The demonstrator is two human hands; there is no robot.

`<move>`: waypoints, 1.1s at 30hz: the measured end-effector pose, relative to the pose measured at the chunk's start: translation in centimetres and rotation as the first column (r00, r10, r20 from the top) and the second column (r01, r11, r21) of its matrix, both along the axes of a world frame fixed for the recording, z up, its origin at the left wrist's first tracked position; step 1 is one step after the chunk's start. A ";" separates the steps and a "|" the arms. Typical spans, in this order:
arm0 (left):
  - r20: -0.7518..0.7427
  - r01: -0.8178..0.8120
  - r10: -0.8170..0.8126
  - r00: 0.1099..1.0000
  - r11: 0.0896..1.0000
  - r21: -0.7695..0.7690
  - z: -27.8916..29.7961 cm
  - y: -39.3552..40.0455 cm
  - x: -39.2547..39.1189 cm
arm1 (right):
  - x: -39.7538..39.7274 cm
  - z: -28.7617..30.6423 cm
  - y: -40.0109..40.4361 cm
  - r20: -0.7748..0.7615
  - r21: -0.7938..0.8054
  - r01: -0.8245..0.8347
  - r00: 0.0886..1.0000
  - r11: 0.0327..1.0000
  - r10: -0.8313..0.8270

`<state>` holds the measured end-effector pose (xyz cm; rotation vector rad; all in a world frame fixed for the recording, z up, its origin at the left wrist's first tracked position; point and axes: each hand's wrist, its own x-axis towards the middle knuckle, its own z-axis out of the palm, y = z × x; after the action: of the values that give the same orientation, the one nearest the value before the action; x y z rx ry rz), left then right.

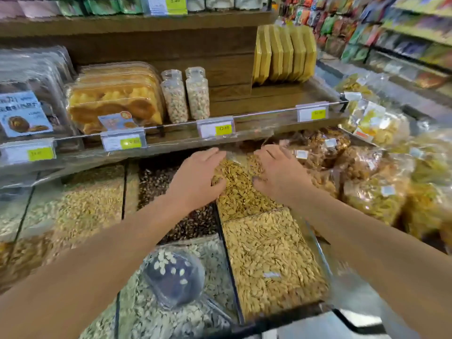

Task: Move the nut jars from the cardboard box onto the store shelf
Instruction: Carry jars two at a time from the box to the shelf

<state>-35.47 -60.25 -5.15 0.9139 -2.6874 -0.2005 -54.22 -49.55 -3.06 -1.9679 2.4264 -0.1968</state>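
At the far left of the shelf (pixel 171 137), dark pastries in clear packs (pixel 27 111) are stacked, and yellow cakes (pixel 115 104) in clear trays are set just beside them. Next along the same shelf, two nut jars (pixel 186 95) are stood upright side by side, touching or nearly so, behind a price tag (pixel 216 128) clipped to the shelf's front rail. Further right on the shelf, flat yellow boxes (pixel 283 53) are lined up on edge. Below the shelf, open bins are ranged: pale kernels (pixel 80 209) at the left, dark seeds (pixel 193 221) beside them, and striped seeds (pixel 244 192) to their right. In the near bin of white seeds, a clear scoop (pixel 176 277) is laid. The left hand (pixel 195 177) is held over the striped seeds, its fingers loosely bent and its fingertips touching the heap; nothing is seen gripped in it. The right hand (pixel 278 172) is spread palm-down on the same heap, just beside the left, with fingers relaxed and dipped among the seeds. At the right, bagged snacks (pixel 374 199) are piled. The cardboard box is not seen in this view.
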 end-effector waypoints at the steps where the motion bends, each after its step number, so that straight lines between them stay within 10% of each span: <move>1: 0.018 0.045 -0.045 0.999 0.999 0.013 -1.0 1.3 0.8 | 1.2 -0.9 2.0 0.012 0.015 0.045 0.999 0.999 -0.045; 15: 0.273 0.532 -0.578 0.769 0.815 0.228 -9.5 24.3 6.5 | 16.1 -10.5 33.3 0.039 0.078 0.457 0.886 0.886 -0.461; 33: 0.289 0.899 -0.915 0.280 0.356 0.255 -16.0 69.5 7.1 | 31.5 -16.4 83.0 0.001 0.288 0.920 0.278 0.266 -0.961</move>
<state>-28.34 9.23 -21.12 -0.8769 -3.2306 -0.3266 -22.72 33.41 -19.42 -0.0884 2.9231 -0.0537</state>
